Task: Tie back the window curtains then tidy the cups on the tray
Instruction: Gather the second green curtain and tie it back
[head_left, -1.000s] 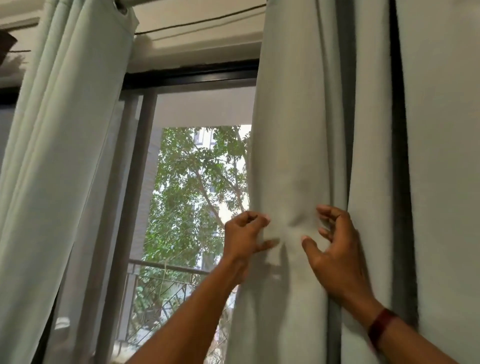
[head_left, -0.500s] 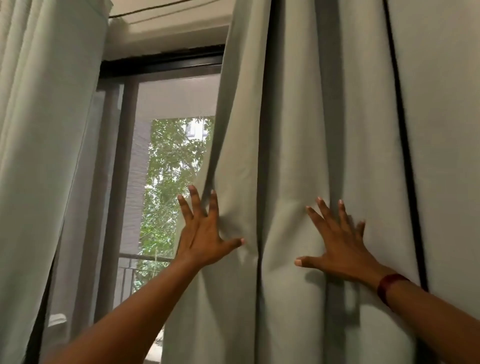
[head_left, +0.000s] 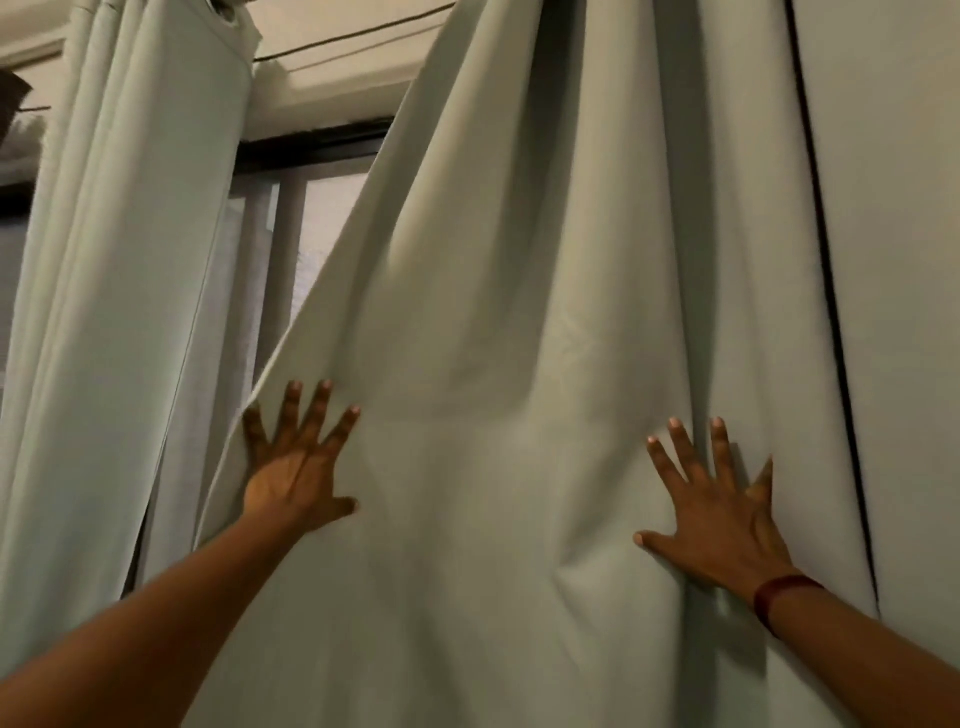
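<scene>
A pale green curtain panel (head_left: 519, 312) hangs in front of me and fills the middle and right of the head view. My left hand (head_left: 296, 467) lies flat on it near its left edge, fingers spread. My right hand (head_left: 722, 514) presses flat on the same panel further right, fingers spread, with a dark red band at the wrist. Neither hand grips the cloth. A second pale green curtain (head_left: 114, 312) hangs at the left. No cups or tray are in view.
Between the two curtains a narrow strip of the dark-framed window (head_left: 291, 218) shows. A thin cable (head_left: 353, 39) runs along the wall above it. A dark vertical gap (head_left: 826, 291) separates the panel from more cloth at the right.
My hands went from pinching the curtain to lying flat on it, and the panel has spread to the left, so it now covers most of the window opening and the tree outside.
</scene>
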